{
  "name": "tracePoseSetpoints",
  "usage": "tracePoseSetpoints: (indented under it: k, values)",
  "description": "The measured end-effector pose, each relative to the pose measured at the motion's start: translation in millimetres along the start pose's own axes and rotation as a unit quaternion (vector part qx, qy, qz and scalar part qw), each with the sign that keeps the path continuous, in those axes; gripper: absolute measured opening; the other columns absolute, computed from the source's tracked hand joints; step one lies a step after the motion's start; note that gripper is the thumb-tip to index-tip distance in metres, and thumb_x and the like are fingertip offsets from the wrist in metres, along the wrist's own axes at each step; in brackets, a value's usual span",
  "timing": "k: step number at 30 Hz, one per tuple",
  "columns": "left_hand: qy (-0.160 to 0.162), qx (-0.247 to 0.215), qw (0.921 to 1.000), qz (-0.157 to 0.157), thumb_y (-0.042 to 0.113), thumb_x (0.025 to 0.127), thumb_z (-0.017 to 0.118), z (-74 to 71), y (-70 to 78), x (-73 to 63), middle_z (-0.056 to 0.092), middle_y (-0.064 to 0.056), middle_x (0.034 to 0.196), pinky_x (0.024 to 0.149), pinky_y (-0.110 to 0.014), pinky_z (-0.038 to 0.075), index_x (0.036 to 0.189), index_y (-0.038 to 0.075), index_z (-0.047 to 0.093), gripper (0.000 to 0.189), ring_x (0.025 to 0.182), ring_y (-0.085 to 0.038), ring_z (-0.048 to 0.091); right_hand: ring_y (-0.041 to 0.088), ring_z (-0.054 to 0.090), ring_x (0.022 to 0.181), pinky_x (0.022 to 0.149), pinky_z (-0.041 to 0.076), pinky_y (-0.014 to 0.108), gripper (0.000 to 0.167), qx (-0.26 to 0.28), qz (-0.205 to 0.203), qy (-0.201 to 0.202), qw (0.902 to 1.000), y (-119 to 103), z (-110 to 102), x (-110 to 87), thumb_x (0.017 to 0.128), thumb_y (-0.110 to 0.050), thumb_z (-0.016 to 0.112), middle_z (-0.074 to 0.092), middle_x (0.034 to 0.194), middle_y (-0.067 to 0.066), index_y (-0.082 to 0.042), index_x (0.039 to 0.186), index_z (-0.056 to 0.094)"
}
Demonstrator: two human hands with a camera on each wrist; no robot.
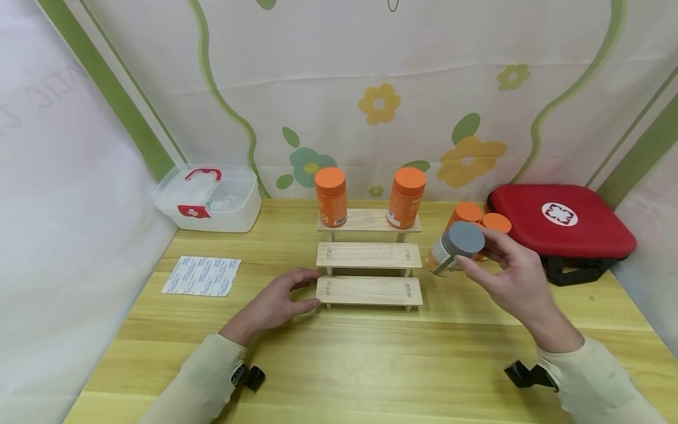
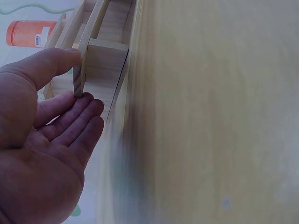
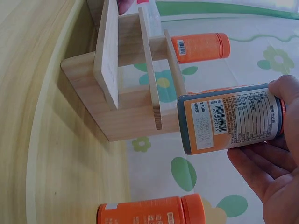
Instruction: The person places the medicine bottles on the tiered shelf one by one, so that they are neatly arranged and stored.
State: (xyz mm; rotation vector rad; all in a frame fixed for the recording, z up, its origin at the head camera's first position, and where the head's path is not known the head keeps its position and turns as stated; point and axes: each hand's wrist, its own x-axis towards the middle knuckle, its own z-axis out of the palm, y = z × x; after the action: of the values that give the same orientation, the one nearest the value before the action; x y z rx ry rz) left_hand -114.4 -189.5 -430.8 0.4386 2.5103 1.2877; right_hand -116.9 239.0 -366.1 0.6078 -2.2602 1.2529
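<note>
A three-step wooden display stand [image 1: 369, 255] stands on the table. My left hand [image 1: 275, 301] is at its left end, thumb and index finger at opposite edges of the lowest step [image 2: 80, 70], the other fingers extended beside it. My right hand [image 1: 514, 277] holds a supplement bottle with a grey lid [image 1: 463, 238], tilted, right of the stand. Its printed label [image 3: 231, 119] with a barcode shows in the right wrist view. Two orange bottles stand on the top step, one left [image 1: 331, 199] and one right [image 1: 406, 200].
Behind my right hand are two more orange bottles [image 1: 466, 212], partly hidden. A red first-aid case [image 1: 561, 221] lies at the right. At the back left sits a clear plastic box [image 1: 228, 206] with a red handle, with a white blister sheet [image 1: 201, 275] in front of it.
</note>
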Motion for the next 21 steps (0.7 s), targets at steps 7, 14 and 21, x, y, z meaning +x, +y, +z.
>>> tracePoseSetpoints:
  k: [7, 14, 21]
  values:
    - [-0.001, -0.004, 1.0, 0.002, 0.018, 0.099, 0.08, 0.5, 0.5, -0.4, 0.061, -0.009, 0.155, 0.125, -0.056, 0.046, 0.152, 0.01, 0.06, 0.057, 0.146, -0.035, 0.057, -0.008, 0.07, 0.107, 0.094, 0.056, 0.006, 0.07, 0.026, -0.011, -0.002, 0.9996, -5.6, 9.1, 5.8, 0.07, 0.024, 0.084, 0.07, 0.123, -0.024, 0.006, 0.136, 0.068]
    - [-0.002, 0.006, 1.0, 0.001, 0.02, 0.1, 0.08, 0.8, -0.3, 0.0, 0.061, -0.008, 0.154, 0.124, -0.056, 0.047, 0.151, 0.012, 0.06, 0.056, 0.145, -0.035, 0.057, -0.007, 0.071, 0.108, 0.094, 0.056, 0.006, 0.066, 0.044, -0.029, -0.005, 0.9986, -10.8, 20.0, 11.2, 0.07, 0.023, 0.085, 0.072, 0.12, -0.019, 0.005, 0.131, 0.07]
    - [-0.002, 0.0, 1.0, -0.006, 0.02, 0.099, 0.08, 0.6, 0.7, 0.1, 0.061, -0.007, 0.155, 0.125, -0.056, 0.046, 0.152, 0.012, 0.06, 0.056, 0.146, -0.035, 0.057, -0.007, 0.071, 0.108, 0.094, 0.057, 0.008, 0.065, 0.047, -0.035, -0.009, 0.9982, -16.4, 30.7, 16.5, 0.07, 0.022, 0.086, 0.071, 0.121, -0.019, 0.008, 0.132, 0.069]
